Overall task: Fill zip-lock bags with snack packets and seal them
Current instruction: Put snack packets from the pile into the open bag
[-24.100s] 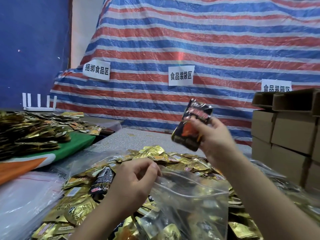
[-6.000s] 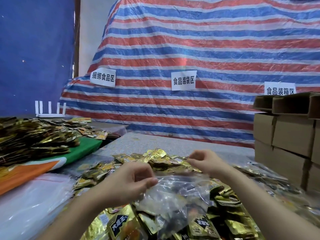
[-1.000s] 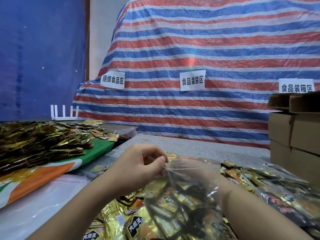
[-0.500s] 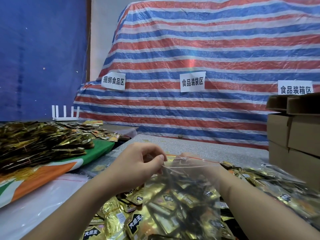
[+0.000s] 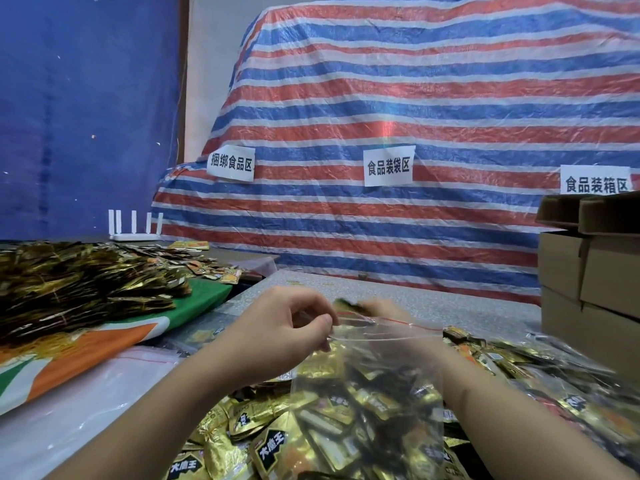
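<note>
Zip-lock bag (image 5: 367, 393): clear, standing mouth-up over loose snack packets (image 5: 263, 441), well filled with gold and black sachets. Zip strip (image 5: 391, 332) with red line, long axis running left-to-right, from left hand (image 5: 277, 334) out toward the free right corner. Left thumb and forefinger pinching the near-left end of the strip. Right hand (image 5: 377, 308) behind the mouth, blurred through plastic; finger state cannot be told. Judged next: sealing, a rightward run along the strip from the left pinch.
</note>
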